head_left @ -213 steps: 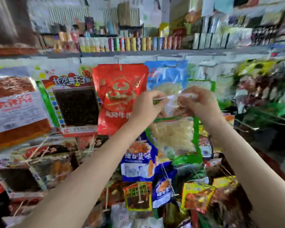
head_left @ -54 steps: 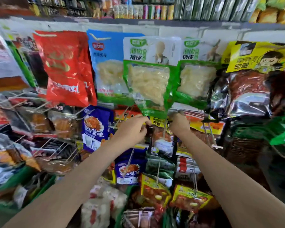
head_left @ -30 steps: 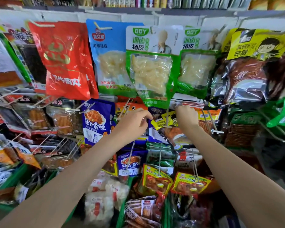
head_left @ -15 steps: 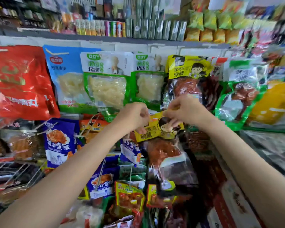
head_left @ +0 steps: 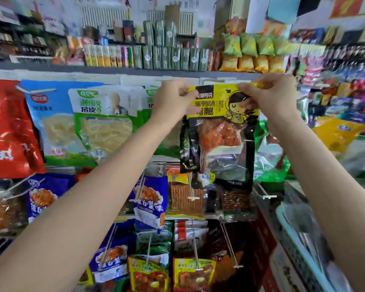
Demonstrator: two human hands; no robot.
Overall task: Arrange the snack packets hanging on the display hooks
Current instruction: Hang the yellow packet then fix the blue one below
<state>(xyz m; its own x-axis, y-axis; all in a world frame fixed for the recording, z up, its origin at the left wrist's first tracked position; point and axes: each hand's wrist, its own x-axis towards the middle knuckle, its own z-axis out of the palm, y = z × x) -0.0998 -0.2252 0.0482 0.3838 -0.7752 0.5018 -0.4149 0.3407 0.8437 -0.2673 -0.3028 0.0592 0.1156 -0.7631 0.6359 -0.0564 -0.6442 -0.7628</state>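
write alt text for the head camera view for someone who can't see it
Both hands hold the top edge of a yellow-and-black duck leg snack packet, left hand at its left corner and right hand at its right, raised just below a grey shelf. Green-and-white pork skin packets hang to its left, with blue packets on wire hooks below.

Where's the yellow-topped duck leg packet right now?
Head view, right of centre: duck leg packet held up at the top row by both hands, beside the green-and-white packet.
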